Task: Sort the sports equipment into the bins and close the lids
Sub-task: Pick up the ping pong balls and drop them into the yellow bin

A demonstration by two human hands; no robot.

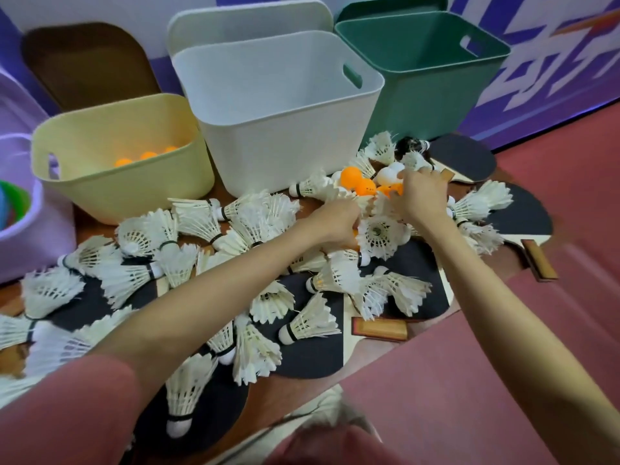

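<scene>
While both arms reach forward over the heap, the left hand digs into the shuttlecocks with its fingers curled down; an orange ball seems tucked under its palm, but whether its grip is pinching that ball I cannot tell. Just to its right, the right hand bends over a cluster of orange balls and white balls, its fingertips closed on one orange ball at the near edge of the cluster.

White feathered shuttlecocks lie scattered across the whole surface, many resting on top of black-faced paddles whose wooden handles poke out toward the right edge.

Behind the heap stand three open bins in a row. At the left, the yellow bin holds a few orange balls at its bottom. In the middle is the white bin, with the green bin at the right. Their lids lean against the wall behind them: a brown lid, a white lid and a green lid

A purple basket sits at the far left
</scene>
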